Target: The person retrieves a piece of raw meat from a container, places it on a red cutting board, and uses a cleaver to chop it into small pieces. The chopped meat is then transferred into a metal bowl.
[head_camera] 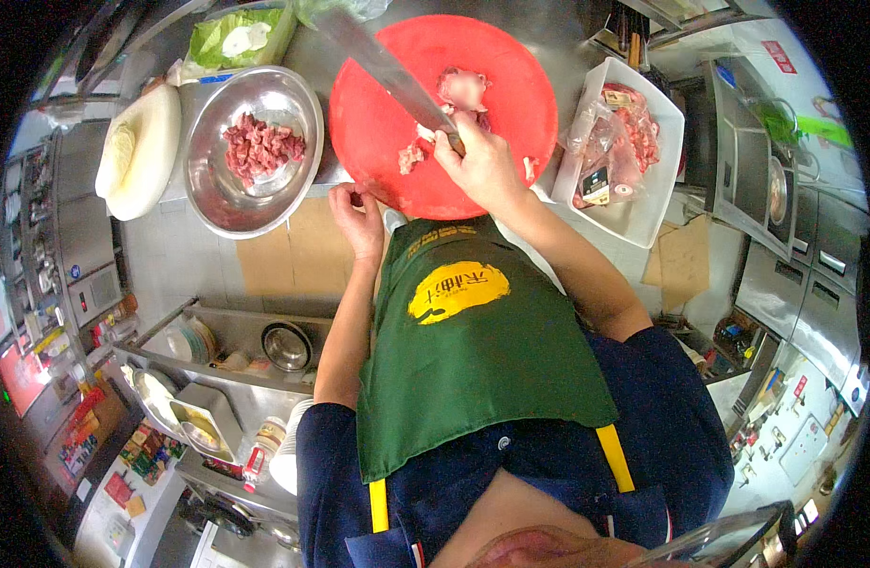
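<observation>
My right hand (483, 165) grips a large kitchen knife (392, 71) by its handle, over a round red cutting board (378, 156). The wide blade points up and left. Just beyond the hand lies a pale piece of raw meat (464, 89); smaller scraps (410, 156) sit left of the hand, and another bit (531, 167) is near the board's right edge. My left hand (356, 216) is at the board's lower left edge, its fingers curled; whether it pinches anything is hidden. Left of the board, a steel bowl (253, 220) holds diced red meat (261, 148).
A white plastic bin (637, 224) with bagged meat (619, 156) stands right of the board. Beyond the steel bowl are a container with green leaves (218, 42) and, farther left, a thick white board (150, 156) with a leaf on it. Shelves with bowls lie behind.
</observation>
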`<state>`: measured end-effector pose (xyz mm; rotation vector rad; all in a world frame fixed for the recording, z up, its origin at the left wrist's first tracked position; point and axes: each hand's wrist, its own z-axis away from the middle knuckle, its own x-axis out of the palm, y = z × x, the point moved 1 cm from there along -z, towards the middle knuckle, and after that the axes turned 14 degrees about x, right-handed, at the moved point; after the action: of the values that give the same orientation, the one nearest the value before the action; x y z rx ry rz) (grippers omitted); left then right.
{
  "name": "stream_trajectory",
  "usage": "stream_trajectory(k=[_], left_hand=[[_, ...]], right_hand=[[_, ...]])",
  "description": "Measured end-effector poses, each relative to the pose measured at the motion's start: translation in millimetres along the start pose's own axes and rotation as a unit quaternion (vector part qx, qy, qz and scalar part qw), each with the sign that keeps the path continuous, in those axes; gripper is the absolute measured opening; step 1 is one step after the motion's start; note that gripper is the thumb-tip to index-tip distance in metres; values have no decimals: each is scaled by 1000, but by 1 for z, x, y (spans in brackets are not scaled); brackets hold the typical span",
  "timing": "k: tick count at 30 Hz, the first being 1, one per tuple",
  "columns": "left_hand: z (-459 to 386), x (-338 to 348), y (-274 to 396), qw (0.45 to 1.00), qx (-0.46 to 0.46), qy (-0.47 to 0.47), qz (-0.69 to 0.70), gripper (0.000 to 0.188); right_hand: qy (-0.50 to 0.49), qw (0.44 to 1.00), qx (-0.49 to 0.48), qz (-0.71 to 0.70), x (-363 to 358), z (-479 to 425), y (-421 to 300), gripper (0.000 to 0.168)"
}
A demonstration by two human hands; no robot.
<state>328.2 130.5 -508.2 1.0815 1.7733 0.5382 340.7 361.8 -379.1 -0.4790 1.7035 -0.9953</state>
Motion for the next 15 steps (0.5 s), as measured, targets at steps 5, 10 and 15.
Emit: stream_trajectory(k=[5, 10, 15], left_hand=[[-11, 25, 12, 997, 24, -41, 65, 14], [-27, 62, 21, 987, 79, -142, -6, 19], [-26, 62, 22, 960, 115, -238, 98, 17]], right_hand=[[-192, 958, 77, 196, 57, 30, 80, 25], [-189, 959, 87, 192, 57, 21, 68, 23], [-97, 986, 34, 132, 68, 8, 72, 24]])
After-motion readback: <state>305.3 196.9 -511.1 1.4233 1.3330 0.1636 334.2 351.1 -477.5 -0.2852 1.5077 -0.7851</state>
